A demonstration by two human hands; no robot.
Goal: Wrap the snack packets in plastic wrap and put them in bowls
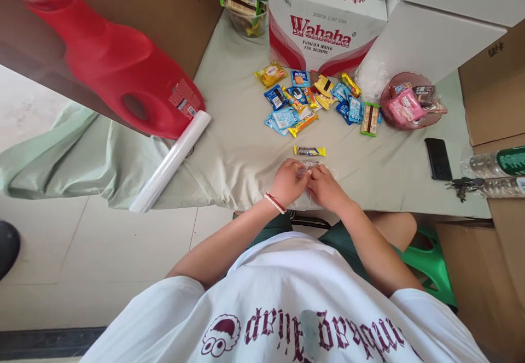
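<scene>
My left hand (287,180) and my right hand (326,187) meet at the front of the cloth-covered table. Their curled fingers pinch a crumpled piece of clear plastic wrap (310,164); whether anything lies inside it, I cannot make out. Just beyond my fingertips lies a snack bar (309,151) in a dark and yellow wrapper. Farther back, a loose spread of small wrapped snacks (286,117) in blue, yellow and orange covers the cloth. One snack in a green-edged clear wrapper (370,119) is at the right of this spread.
A plastic wrap roll (170,163) and a large red jug (123,73) are on the left. Behind the snacks stands a Wahaha box (324,29). Snack-filled bowls are at the back (249,24) and right (388,111). A phone (437,159), keys (463,187) and bottles (482,163) lie far right.
</scene>
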